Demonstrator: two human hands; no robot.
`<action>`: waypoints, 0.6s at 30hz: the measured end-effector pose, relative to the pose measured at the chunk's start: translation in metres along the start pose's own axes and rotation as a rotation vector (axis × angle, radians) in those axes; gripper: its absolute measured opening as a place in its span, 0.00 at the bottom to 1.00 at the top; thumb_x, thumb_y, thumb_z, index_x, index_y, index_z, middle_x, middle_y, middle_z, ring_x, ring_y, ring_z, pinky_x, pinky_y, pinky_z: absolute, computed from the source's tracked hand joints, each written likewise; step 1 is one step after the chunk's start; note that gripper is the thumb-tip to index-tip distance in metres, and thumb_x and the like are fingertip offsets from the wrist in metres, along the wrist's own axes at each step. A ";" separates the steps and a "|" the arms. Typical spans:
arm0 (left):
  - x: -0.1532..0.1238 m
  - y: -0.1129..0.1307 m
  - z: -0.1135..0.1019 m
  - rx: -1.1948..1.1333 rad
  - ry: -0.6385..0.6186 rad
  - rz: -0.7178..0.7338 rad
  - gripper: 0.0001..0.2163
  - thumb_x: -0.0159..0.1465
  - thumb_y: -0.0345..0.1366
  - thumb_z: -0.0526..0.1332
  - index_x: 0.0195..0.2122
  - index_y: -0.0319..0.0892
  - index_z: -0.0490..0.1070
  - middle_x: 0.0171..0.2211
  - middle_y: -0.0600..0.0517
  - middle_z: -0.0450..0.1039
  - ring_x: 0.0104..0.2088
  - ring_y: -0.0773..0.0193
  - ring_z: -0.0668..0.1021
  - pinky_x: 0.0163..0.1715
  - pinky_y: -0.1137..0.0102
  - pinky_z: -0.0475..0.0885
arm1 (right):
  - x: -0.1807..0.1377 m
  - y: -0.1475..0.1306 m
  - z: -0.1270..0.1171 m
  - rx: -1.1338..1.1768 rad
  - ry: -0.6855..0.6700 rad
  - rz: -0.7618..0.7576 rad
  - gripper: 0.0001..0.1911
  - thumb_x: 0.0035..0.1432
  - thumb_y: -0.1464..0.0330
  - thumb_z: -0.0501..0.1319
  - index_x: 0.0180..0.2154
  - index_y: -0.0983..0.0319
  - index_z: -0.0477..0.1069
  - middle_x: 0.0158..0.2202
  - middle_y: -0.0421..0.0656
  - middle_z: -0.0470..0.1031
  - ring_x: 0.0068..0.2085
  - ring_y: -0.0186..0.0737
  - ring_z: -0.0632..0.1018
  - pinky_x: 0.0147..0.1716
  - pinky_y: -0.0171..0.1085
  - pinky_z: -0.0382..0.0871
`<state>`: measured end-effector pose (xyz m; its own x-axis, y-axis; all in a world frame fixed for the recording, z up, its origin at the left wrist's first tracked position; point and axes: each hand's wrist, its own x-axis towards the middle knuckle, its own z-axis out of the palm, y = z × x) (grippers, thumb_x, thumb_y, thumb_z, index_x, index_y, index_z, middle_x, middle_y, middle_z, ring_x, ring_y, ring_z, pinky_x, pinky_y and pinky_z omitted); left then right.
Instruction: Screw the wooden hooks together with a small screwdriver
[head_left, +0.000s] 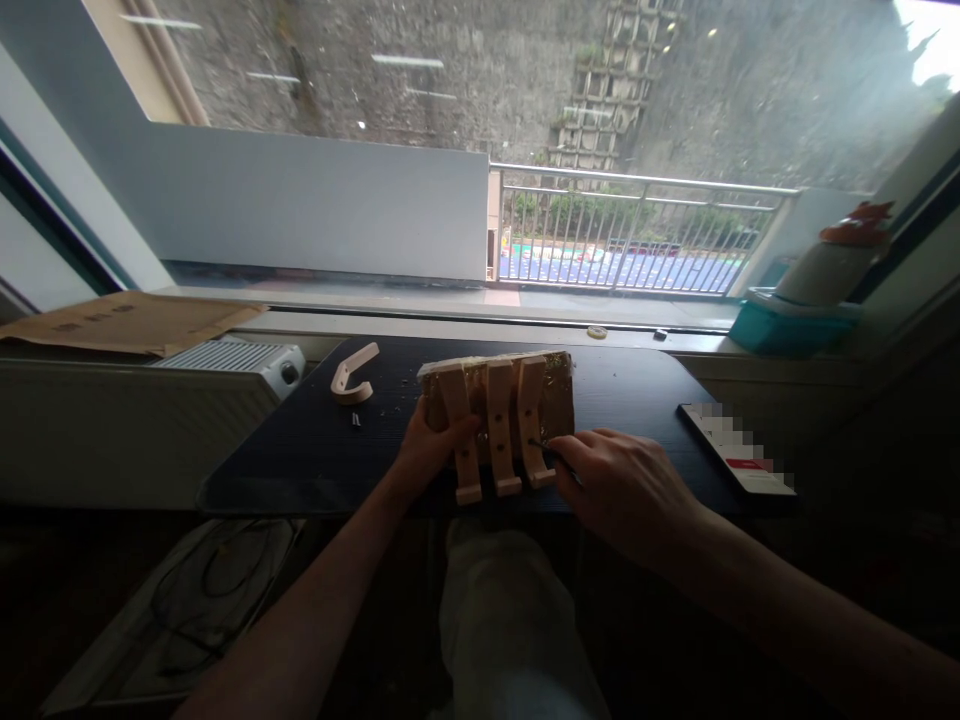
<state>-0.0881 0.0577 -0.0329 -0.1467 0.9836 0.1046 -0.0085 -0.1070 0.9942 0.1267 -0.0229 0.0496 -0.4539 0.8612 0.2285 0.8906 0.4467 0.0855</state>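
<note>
A wooden board [556, 392] with three pale wooden hooks [501, 430] fixed to it lies on a dark table [300, 450]. My left hand [427, 445] grips the board's left edge, thumb across the leftmost hook. My right hand [622, 480] is closed on a thin dark tool [551, 452] whose tip touches the rightmost hook. A loose wooden hook [354, 375] lies on the table to the left, with small dark screws [355, 419] just in front of it.
A card or booklet [739, 450] lies at the table's right. A white radiator [232, 358] and cardboard [127, 320] are at left. A teal box [787, 325] with a white container sits on the right windowsill. My knee [495, 600] is under the table edge.
</note>
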 end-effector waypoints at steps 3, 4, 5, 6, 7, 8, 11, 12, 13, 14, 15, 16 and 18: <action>0.001 -0.004 -0.001 -0.002 -0.009 0.025 0.27 0.43 0.40 0.70 0.44 0.40 0.65 0.36 0.51 0.74 0.35 0.60 0.77 0.33 0.69 0.72 | 0.001 0.000 -0.002 -0.014 -0.011 -0.015 0.09 0.59 0.70 0.52 0.36 0.61 0.70 0.31 0.42 0.75 0.31 0.36 0.73 0.27 0.34 0.55; 0.002 -0.006 -0.002 -0.002 -0.012 0.032 0.27 0.44 0.40 0.70 0.44 0.40 0.65 0.36 0.51 0.74 0.35 0.60 0.77 0.33 0.69 0.72 | 0.000 0.001 -0.002 -0.029 -0.006 -0.023 0.08 0.59 0.70 0.52 0.36 0.61 0.70 0.30 0.42 0.74 0.31 0.36 0.73 0.27 0.34 0.54; 0.002 -0.007 -0.002 -0.002 -0.014 0.035 0.27 0.44 0.41 0.70 0.44 0.40 0.65 0.35 0.51 0.74 0.34 0.61 0.77 0.33 0.69 0.72 | -0.001 0.001 -0.002 -0.053 0.006 -0.039 0.08 0.58 0.71 0.52 0.35 0.61 0.70 0.29 0.42 0.74 0.30 0.36 0.72 0.26 0.34 0.54; 0.002 -0.007 -0.002 -0.001 -0.017 0.035 0.27 0.44 0.41 0.69 0.44 0.40 0.65 0.35 0.51 0.74 0.34 0.61 0.77 0.32 0.69 0.72 | -0.002 0.001 -0.002 -0.085 0.021 -0.065 0.07 0.58 0.72 0.53 0.35 0.61 0.70 0.28 0.42 0.73 0.29 0.36 0.72 0.26 0.34 0.53; 0.002 -0.007 -0.002 0.001 -0.019 0.035 0.26 0.44 0.41 0.69 0.44 0.40 0.65 0.35 0.51 0.74 0.34 0.61 0.77 0.32 0.69 0.72 | -0.003 0.002 -0.001 -0.122 0.034 -0.100 0.07 0.57 0.74 0.53 0.35 0.61 0.69 0.28 0.42 0.72 0.29 0.37 0.71 0.26 0.34 0.53; 0.002 -0.006 -0.001 0.002 -0.020 0.035 0.26 0.44 0.41 0.69 0.44 0.40 0.65 0.35 0.51 0.74 0.33 0.61 0.77 0.31 0.70 0.72 | -0.005 0.002 -0.001 -0.159 0.045 -0.143 0.08 0.56 0.75 0.53 0.35 0.62 0.69 0.27 0.43 0.72 0.29 0.37 0.71 0.26 0.35 0.53; 0.000 -0.001 0.000 0.003 -0.016 0.030 0.26 0.44 0.40 0.69 0.43 0.39 0.65 0.34 0.52 0.74 0.33 0.61 0.77 0.30 0.71 0.72 | -0.007 0.003 0.001 -0.213 0.063 -0.241 0.10 0.53 0.79 0.54 0.36 0.63 0.69 0.28 0.44 0.71 0.29 0.39 0.70 0.25 0.35 0.53; -0.001 0.001 0.000 0.005 -0.012 0.022 0.26 0.44 0.40 0.70 0.43 0.39 0.65 0.34 0.52 0.74 0.33 0.61 0.77 0.29 0.71 0.72 | -0.007 0.003 0.002 -0.202 0.066 -0.248 0.10 0.53 0.79 0.54 0.36 0.63 0.69 0.28 0.44 0.71 0.29 0.39 0.70 0.25 0.35 0.53; -0.001 0.002 0.001 0.008 -0.008 0.013 0.26 0.44 0.40 0.70 0.43 0.39 0.64 0.34 0.52 0.74 0.33 0.61 0.77 0.29 0.70 0.72 | -0.007 0.003 0.003 -0.176 0.068 -0.242 0.10 0.53 0.79 0.54 0.35 0.63 0.69 0.28 0.43 0.71 0.29 0.39 0.70 0.26 0.35 0.53; -0.002 0.003 0.001 0.010 -0.004 0.006 0.26 0.43 0.40 0.70 0.42 0.39 0.64 0.34 0.52 0.74 0.33 0.61 0.77 0.29 0.70 0.72 | -0.007 0.003 0.005 -0.142 0.071 -0.226 0.10 0.54 0.79 0.53 0.35 0.62 0.69 0.28 0.43 0.71 0.29 0.38 0.70 0.26 0.35 0.54; -0.002 0.003 0.001 0.009 -0.004 0.004 0.26 0.43 0.40 0.70 0.42 0.39 0.64 0.34 0.52 0.74 0.33 0.60 0.77 0.29 0.70 0.72 | -0.007 0.003 0.007 -0.101 0.075 -0.201 0.10 0.55 0.78 0.53 0.35 0.62 0.69 0.28 0.42 0.72 0.29 0.38 0.70 0.26 0.35 0.55; -0.001 0.002 0.000 0.005 -0.006 0.008 0.26 0.43 0.40 0.70 0.43 0.39 0.64 0.34 0.52 0.74 0.33 0.60 0.77 0.30 0.70 0.72 | -0.008 0.003 0.010 -0.056 0.084 -0.168 0.09 0.56 0.77 0.53 0.35 0.62 0.69 0.29 0.42 0.72 0.30 0.37 0.70 0.27 0.35 0.56; 0.000 0.000 0.000 -0.005 -0.012 0.023 0.27 0.43 0.40 0.70 0.43 0.40 0.64 0.35 0.52 0.74 0.34 0.60 0.77 0.31 0.70 0.72 | -0.010 0.002 0.016 0.042 0.119 -0.081 0.09 0.58 0.75 0.52 0.36 0.62 0.70 0.31 0.42 0.74 0.30 0.36 0.71 0.28 0.34 0.57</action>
<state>-0.0883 0.0577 -0.0329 -0.1353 0.9825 0.1283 -0.0096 -0.1307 0.9914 0.1328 -0.0265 0.0318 -0.5154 0.7883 0.3360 0.8481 0.5255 0.0681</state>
